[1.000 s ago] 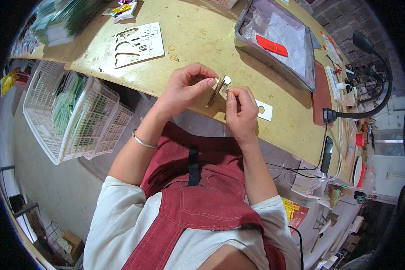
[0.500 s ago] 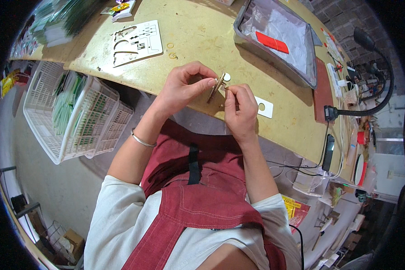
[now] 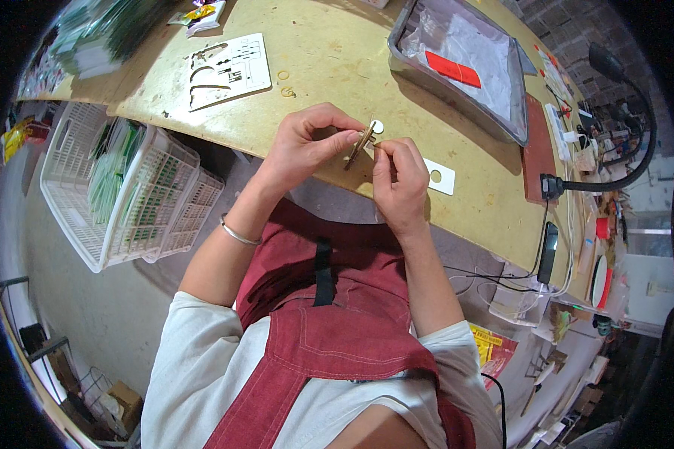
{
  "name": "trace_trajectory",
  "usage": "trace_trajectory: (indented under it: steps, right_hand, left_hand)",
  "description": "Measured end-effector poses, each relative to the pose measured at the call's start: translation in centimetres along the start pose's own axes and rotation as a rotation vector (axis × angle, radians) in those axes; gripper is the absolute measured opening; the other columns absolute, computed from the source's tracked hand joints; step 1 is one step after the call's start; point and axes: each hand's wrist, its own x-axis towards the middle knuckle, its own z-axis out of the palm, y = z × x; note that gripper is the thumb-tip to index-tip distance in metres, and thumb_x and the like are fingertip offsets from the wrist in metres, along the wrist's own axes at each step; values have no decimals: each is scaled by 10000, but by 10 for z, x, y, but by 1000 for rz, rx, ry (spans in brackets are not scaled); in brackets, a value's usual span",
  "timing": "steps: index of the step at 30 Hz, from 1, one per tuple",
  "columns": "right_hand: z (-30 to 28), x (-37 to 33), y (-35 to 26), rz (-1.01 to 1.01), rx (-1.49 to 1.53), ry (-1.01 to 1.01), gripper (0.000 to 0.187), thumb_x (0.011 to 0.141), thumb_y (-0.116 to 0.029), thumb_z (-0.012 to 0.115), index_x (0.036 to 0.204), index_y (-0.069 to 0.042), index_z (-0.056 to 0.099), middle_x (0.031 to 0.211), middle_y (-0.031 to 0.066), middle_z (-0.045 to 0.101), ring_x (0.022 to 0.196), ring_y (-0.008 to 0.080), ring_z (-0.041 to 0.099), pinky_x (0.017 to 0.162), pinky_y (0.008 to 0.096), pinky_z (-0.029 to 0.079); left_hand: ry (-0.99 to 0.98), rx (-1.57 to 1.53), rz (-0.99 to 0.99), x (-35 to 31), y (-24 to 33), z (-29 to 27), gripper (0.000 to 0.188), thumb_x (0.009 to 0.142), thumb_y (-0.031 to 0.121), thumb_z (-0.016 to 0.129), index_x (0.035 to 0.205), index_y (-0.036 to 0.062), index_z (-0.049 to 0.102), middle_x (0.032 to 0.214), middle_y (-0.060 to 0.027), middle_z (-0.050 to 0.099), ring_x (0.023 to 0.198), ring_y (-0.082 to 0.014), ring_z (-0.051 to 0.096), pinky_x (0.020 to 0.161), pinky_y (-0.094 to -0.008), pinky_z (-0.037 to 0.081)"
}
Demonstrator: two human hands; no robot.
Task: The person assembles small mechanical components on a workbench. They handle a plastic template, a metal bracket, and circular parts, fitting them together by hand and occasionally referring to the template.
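Observation:
Over the front edge of the table, my left hand (image 3: 312,144) pinches a small, thin brown assembly (image 3: 360,147) between thumb and fingertips. It stands tilted and is made of slim flat pieces, but its exact kind is too small to make out. On the other side, my right hand (image 3: 401,179) is closed in a pinch at a small brown bit that juts from the assembly. Just beyond the assembly lies a white round disc (image 3: 378,127). Beside my right hand, a white card with a round hole (image 3: 439,178) rests on the table.
A white sheet with cut-out shapes (image 3: 241,73) lies at the left, with small yellowish rings (image 3: 287,93) near it. A grey plastic tray (image 3: 457,105) holds clear bags and a red packet. White baskets (image 3: 82,217) stand left of the table. A gooseneck lamp (image 3: 636,168) curves at the right.

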Motion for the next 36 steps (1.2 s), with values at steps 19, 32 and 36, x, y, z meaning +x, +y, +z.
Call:
trace_trajectory:
  steps: [19, 32, 36]
  right_hand:
    - [-4, 2, -7, 39, 56, -29, 113, 958, -40, 692, 1062, 2, 675, 911, 151, 652, 770, 305, 671, 666, 402, 532]
    - [-2, -2, -7, 64, 97, 26, 216, 920, 21, 736, 1126, -5, 674, 960, 143, 665, 768, 276, 693, 663, 372, 563]
    - [-2, -2, -1, 7, 72, 36, 193, 920, 34, 733, 1101, -2, 673, 964, 156, 668, 804, 323, 695, 687, 411, 553]
  left_hand:
    - [62, 4, -56, -1, 2, 4, 149, 1024, 117, 758, 1106, -5, 779, 1037, -17, 740, 959, -89, 665, 869, -254, 533]
    - [95, 19, -15, -1, -2, 7, 137, 1023, 104, 757, 1094, -13, 770, 1013, -9, 743, 932, -71, 660, 850, -239, 525]
    - [89, 18, -23, -1, 0, 8, 133, 1024, 101, 756, 1090, -14, 770, 1003, -5, 743, 927, -68, 659, 845, -234, 523]
